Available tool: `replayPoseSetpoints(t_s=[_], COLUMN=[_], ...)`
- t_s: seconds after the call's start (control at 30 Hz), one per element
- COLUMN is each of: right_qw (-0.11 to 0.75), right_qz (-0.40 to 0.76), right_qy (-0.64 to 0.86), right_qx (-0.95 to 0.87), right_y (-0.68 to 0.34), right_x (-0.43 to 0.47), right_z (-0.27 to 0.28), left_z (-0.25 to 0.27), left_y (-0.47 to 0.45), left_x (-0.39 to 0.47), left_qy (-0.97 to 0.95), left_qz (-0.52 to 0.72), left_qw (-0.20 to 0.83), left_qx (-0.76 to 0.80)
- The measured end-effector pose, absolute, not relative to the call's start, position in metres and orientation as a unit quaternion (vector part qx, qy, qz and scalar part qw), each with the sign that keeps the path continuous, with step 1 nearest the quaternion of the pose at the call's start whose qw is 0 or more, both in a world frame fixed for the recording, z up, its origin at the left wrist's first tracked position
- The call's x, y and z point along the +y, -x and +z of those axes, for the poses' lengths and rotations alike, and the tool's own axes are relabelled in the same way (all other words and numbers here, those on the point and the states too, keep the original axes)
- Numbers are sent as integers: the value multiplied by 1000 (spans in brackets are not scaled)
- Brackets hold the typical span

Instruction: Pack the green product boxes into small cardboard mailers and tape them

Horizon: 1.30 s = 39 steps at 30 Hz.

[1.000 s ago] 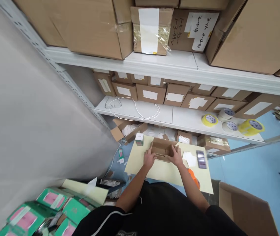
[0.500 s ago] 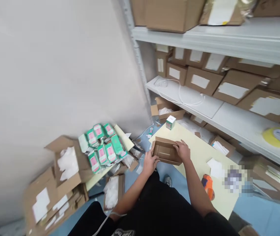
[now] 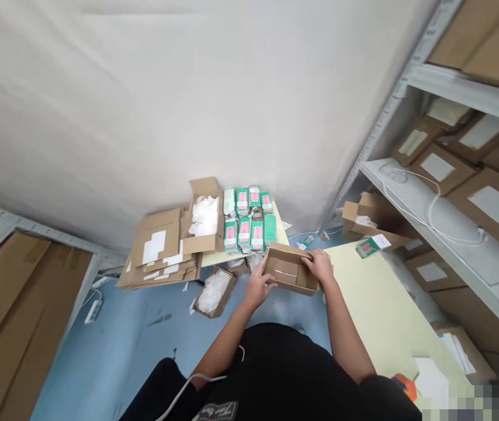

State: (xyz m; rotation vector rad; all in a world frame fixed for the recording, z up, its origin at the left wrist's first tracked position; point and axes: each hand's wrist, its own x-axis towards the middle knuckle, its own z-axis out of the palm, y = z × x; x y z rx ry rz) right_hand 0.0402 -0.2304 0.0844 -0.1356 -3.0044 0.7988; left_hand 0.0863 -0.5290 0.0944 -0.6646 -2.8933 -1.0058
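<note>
Between my hands is a small brown cardboard box (image 3: 291, 270), its top side uncovered and its inside showing no contents. My left hand (image 3: 259, 286) grips the left end, thumb at the near edge. On the right end, my right hand (image 3: 321, 266) holds the wall with its fingers over the rim. Just beyond the box, several green-and-pink packets (image 3: 244, 233) stand in rows on a pale table. A single green box with a white top (image 3: 373, 245) rests on the pale yellow table (image 3: 376, 292) to my right.
Left of the packets are an opened carton (image 3: 208, 242) with white paper and a stack of flattened cardboard (image 3: 157, 248). Another carton of white paper (image 3: 214, 294) sits on the floor. Shelves (image 3: 433, 234) with boxes line the right; an orange object (image 3: 405, 386) lies near the table's front.
My view has swung left, toward the packets and flattened cardboard. Both hands still hold the cardboard box, which has come round with me from the right table's edge toward the packets.
</note>
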Motion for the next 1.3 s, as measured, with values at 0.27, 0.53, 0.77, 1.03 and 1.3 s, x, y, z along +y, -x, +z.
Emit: replayPoseSetpoints(t_s=[0.27, 0.53, 0.77, 1.03, 1.3], right_qw=[105, 83, -94, -200, -100], right_qz=[355, 371, 245, 114, 138], right_qy=[-73, -147, -94, -77, -63], right_qx=[-926, -913, -960, -970, -983], right_y=[27, 105, 188, 225, 208], right_x=[-427, -593, -686, -739, -731], right_z=[112, 112, 87, 56, 85], left_z=[103, 82, 61, 45, 51], left_y=[-84, -66, -47, -44, -53], left_x=[-710, -846, -877, -872, -873], left_qy=[124, 25, 42, 37, 46], left_qz=[-325, -336, -344, -341, -365], left_qw=[34, 27, -26, -30, -28], left_qx=[-937, -941, -938, -939, -930])
